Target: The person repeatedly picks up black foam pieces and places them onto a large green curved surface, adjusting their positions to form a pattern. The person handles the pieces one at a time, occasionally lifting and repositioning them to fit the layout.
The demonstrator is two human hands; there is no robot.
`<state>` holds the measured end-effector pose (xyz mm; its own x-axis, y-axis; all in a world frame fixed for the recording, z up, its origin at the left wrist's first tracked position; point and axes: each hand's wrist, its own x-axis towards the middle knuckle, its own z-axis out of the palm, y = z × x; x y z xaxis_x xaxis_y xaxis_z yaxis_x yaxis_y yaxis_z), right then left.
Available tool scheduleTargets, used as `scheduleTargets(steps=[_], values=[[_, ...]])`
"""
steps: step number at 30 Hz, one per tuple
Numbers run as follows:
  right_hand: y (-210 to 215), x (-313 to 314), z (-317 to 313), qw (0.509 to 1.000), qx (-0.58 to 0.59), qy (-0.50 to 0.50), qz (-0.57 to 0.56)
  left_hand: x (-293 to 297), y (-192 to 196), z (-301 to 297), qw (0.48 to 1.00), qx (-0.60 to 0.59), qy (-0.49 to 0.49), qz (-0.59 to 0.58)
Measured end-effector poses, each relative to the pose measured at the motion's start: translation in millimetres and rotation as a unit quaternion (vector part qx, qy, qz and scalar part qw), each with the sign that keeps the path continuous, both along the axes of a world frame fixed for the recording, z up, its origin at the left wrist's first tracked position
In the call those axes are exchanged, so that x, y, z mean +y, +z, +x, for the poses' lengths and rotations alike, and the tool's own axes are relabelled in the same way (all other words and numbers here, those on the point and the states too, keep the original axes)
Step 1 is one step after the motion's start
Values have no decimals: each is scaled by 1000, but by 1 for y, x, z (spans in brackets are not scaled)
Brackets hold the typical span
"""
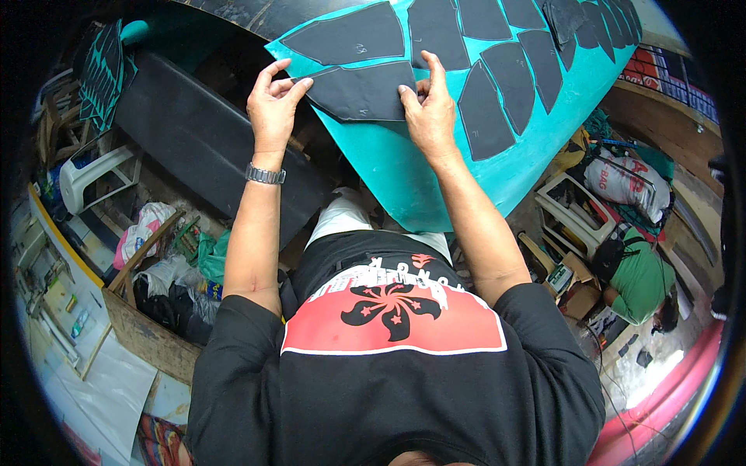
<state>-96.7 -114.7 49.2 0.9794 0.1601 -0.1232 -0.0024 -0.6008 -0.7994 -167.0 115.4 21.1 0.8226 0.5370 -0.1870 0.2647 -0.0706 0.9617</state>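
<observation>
A flat black cut panel (361, 95), pointed at its left end, lies over a teal sheet (404, 179). My left hand (272, 113) pinches its left tip between thumb and fingers. At the opposite end, my right hand (432, 109) grips the panel's edge, with the thumb near the front and the index finger stretched beyond it. Just behind is a similar black panel (350, 35) with a pale mark. More black panels (501, 89) of differing shapes are laid out across the sheet to the right, with narrow teal gaps between them. The right hand's lower fingers are partly hidden.
A long dark padded surface (217, 140) runs at the left, beside a teal sheet with black pieces (105, 74). White plastic stools (81, 182) (571, 213) stand on both sides amid bags and wood. A person in a green shirt (641, 279) is low at the right.
</observation>
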Motion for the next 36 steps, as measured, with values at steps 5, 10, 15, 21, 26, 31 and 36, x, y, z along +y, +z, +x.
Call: scheduleTargets(steps=[5, 10, 15, 21, 26, 31, 36], values=[[3, 1, -2, 1000, -12, 7, -6, 1, 0, 0, 1000, -21, 2, -11], [0, 1, -6, 1000, -24, 4, -5, 1, -1, 2, 999, -38, 11, -21], [-2, 2, -8, 999, -45, 1, -24, 2, -2, 4, 999, -32, 13, -14], [1, 2, -10, 1000, -3, -3, 10, 7, -1, 5, 996, -49, 18, -76], [0, 1, -12, 997, 5, -29, 77, 8, 1, 7, 994, -57, 22, -87], [-1, 2, -14, 998, -9, -19, 61, 12, -1, 9, 999, -29, 13, -20], [0, 2, -14, 999, -14, -10, 46, 13, -4, 9, 1000, -23, 5, -21]])
